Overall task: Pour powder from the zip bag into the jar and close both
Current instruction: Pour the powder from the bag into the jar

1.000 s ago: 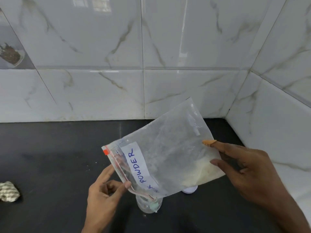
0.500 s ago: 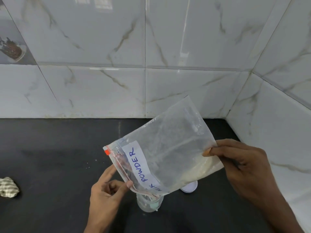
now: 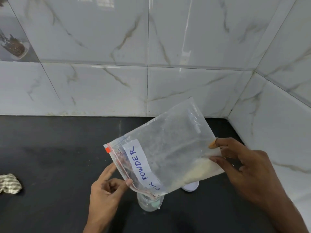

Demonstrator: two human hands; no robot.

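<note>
A clear zip bag (image 3: 168,148) is held tilted in the air above the black counter (image 3: 50,165), with its zip end low on the left and its sealed end high on the right. A white label (image 3: 139,163) on the bag reads MILK POWDER in blue handwriting, and a small orange-red tab (image 3: 107,150) marks the upper end of the zip strip. The pale powder (image 3: 202,172) lies in the bag's lower right corner, well away from the zip end; the rest of the bag has only a dusty film on the plastic. The left hand (image 3: 107,187) pinches the zip edge near its lowest corner, with the thumb on the front and the fingers behind. The right hand (image 3: 249,170) grips the opposite edge beside the powder, with fingertips pressed on the plastic. Directly under the bag's lowest corner a small clear jar (image 3: 149,202) stands upright on the counter with no lid on it. The bag's corner is at or just above the jar's mouth, and I cannot tell whether they touch or whether any powder is inside. A white lid (image 3: 190,185) lies on the counter just right of the jar, partly hidden by the bag. A crumpled cloth (image 3: 9,183) sits far to the left, and marbled wall tiles (image 3: 101,81) rise behind the counter.
</note>
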